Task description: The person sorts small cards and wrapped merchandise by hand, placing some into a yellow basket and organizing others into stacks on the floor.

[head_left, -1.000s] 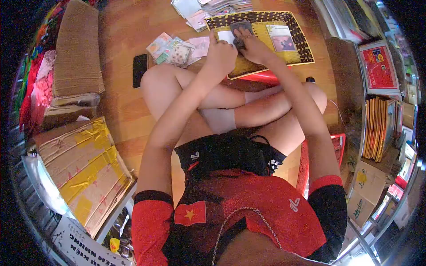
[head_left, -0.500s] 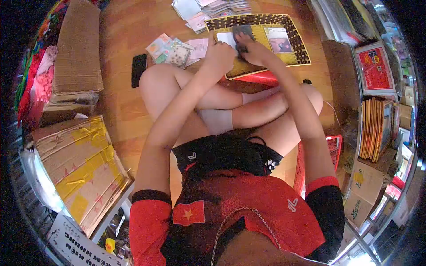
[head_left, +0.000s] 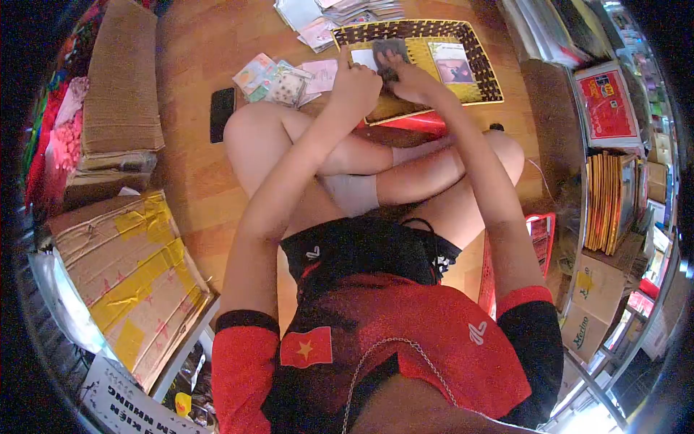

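Note:
A yellow and dark-brown woven basket [head_left: 426, 108] lies in front of my crossed legs. My right hand [head_left: 413, 81] reaches over its near side, fingers spread and lying on a dark grey piece [head_left: 389, 49], cloth-like but blurred. Part of a white card [head_left: 365, 58] shows left of the dark piece. My left hand [head_left: 358, 88] is at the basket's left edge, its fingers curled beside the white card; what they grip is hidden. Farther right in the basket lies a card with a pinkish picture [head_left: 452, 64].
Left of the basket lie picture cards in clear sleeves [head_left: 275, 81], a pink paper [head_left: 320, 76] and a black phone [head_left: 223, 116]. Stacked papers [head_left: 361, 13] sit beyond. Cardboard boxes [head_left: 123, 79] flank the left; shelves with a red package [head_left: 609, 105] stand at right.
The right hand's fingers have spread and shifted slightly over the dark piece. My left hand stays at the basket's left edge. The whole view has shifted a little.

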`<state>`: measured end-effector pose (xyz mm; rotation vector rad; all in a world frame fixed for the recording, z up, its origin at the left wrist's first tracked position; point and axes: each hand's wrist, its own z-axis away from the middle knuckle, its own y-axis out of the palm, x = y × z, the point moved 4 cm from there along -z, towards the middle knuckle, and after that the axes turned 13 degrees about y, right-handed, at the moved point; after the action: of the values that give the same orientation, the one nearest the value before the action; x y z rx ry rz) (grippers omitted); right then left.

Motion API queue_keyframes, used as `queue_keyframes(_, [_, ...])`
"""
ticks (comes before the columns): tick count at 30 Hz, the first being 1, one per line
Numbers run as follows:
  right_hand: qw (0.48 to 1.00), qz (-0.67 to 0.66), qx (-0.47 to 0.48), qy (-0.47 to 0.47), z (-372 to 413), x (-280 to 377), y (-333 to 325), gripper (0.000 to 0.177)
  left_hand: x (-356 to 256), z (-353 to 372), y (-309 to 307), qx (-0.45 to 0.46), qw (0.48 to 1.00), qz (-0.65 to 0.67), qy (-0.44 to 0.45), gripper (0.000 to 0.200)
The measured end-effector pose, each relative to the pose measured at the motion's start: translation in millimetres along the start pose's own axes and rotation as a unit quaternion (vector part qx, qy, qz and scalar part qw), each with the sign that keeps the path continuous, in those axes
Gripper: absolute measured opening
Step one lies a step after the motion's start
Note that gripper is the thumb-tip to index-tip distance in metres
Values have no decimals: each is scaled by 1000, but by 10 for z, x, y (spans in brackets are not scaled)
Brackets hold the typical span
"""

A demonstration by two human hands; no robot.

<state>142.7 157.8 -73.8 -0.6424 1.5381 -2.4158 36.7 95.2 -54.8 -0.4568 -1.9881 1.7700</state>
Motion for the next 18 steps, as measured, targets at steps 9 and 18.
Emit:
queue_keyframes(9, [999,-3,-32,-5,155,51,-82,65,-29,-68,-3,57,998,-3,29,18])
queue_keyframes(18, [1000,-2,8,19,307,3,-23,59,-61,-144,-4,96,995,-4,4,20])
